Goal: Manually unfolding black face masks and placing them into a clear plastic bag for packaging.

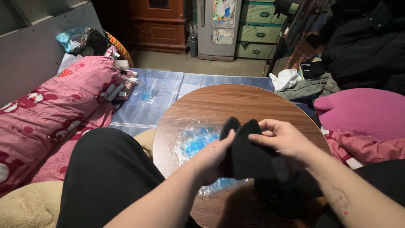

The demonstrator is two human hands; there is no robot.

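Hands, left (213, 158) and right (282, 137), pinch soft black sock (249, 154) over round wooden table (219, 103), crinkly plastic (192, 141) beneath

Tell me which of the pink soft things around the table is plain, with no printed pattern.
The pink cushion at right, beyond the right hand. The pink quilt at left has red cartoon prints.

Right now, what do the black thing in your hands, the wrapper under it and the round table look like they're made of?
Black item: soft matte knit fabric, likely a sock; it folds limply. Wrapper: thin clear plastic with blue print, crinkled and glinting. Round table: wood-grain top, possibly laminate.
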